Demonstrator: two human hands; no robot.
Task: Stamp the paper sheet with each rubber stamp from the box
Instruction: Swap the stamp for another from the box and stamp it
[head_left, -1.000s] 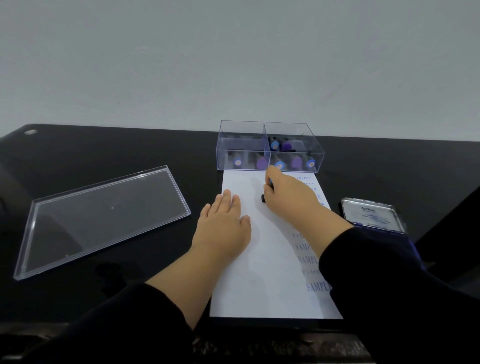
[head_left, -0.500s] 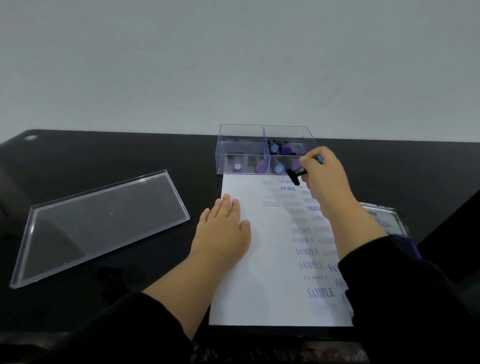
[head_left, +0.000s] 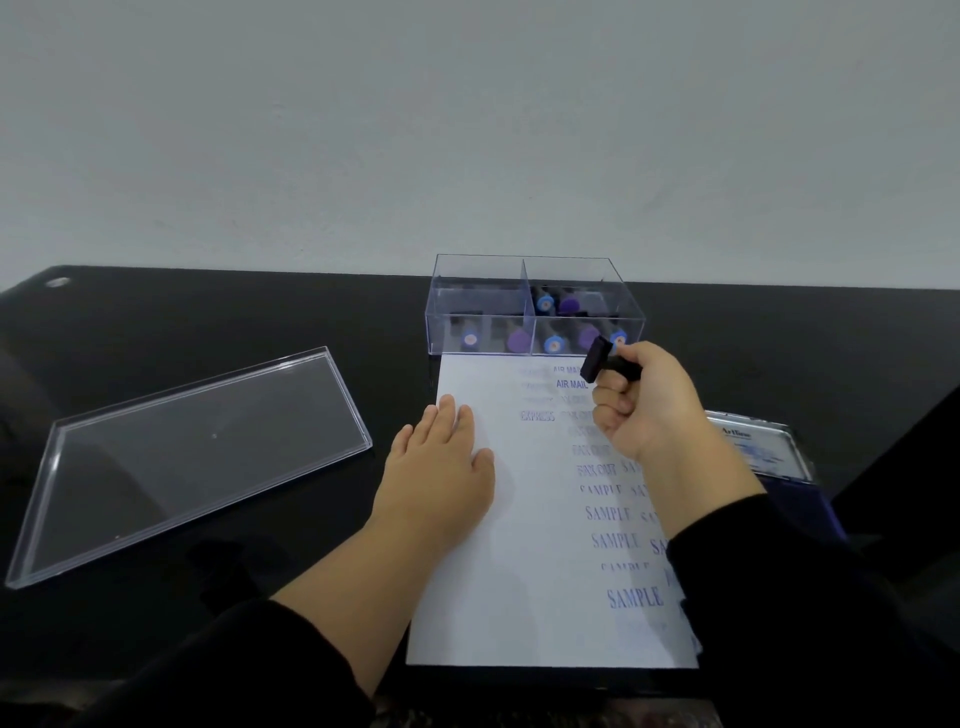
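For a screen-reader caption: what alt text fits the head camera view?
A right hand holds a black rubber stamp above a paper sheet of blue imprints, while the left hand presses the sheet flat. A clear stamp box stands behind it.

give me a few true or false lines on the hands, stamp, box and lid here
1. The right hand grips a stamp above the paper. True.
2. The left hand holds the box. False: it rests flat on the paper.
3. The lid is on the box. False: it lies on the table, left of the paper.
4. The paper bears SAMPLE prints. True.
5. The box is empty. False: stamps lie inside.
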